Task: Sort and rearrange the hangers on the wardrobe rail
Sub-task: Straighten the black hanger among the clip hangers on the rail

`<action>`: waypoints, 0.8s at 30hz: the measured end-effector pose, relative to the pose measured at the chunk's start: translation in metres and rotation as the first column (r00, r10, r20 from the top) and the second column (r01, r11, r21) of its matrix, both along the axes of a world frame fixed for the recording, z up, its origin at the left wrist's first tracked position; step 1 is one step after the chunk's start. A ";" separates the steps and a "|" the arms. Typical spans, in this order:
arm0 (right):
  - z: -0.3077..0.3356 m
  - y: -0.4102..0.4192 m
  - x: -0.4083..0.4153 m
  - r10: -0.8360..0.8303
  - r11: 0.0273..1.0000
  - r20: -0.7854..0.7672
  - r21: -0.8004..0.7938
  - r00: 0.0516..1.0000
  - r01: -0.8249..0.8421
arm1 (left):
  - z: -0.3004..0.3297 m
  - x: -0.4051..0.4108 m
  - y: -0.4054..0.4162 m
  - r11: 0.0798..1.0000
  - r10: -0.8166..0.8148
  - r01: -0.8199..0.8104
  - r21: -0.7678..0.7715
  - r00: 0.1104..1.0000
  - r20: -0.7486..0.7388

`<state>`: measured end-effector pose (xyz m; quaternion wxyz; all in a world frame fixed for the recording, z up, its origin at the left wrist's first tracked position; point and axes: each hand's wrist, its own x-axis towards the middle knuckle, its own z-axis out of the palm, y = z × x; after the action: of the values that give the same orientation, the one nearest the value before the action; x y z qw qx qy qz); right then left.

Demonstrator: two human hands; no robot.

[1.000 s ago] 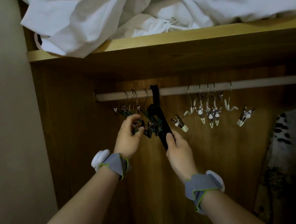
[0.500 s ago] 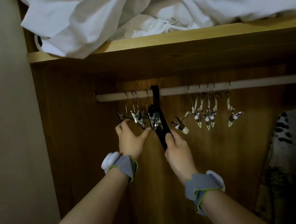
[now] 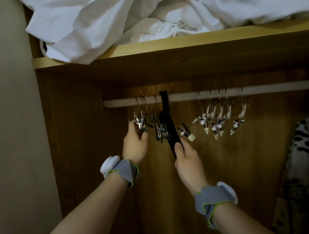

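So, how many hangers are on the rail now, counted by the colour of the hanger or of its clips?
Metal hangers with green clips: 3, counted by their hooks
Black hanger: 1
Metal hangers with white clips: 5
Total: 9
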<state>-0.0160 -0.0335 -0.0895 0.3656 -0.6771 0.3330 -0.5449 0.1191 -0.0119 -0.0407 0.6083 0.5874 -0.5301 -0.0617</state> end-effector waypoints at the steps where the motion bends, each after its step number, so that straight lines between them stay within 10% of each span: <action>1: 0.000 -0.001 0.000 -0.004 1.000 -0.004 -0.001 1.000 0.004 | 0.001 0.000 0.000 1.000 -0.002 0.002 -0.007 1.000 0.019; 24: 0.002 -0.002 0.002 -0.026 1.000 -0.058 -0.006 0.998 0.025 | 0.008 0.010 0.011 0.989 0.148 -0.151 -0.012 0.947 0.284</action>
<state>-0.0143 -0.0357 -0.0876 0.3470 -0.6894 0.3507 -0.5304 0.1295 -0.0005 -0.0324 0.5259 0.6316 -0.5658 0.0670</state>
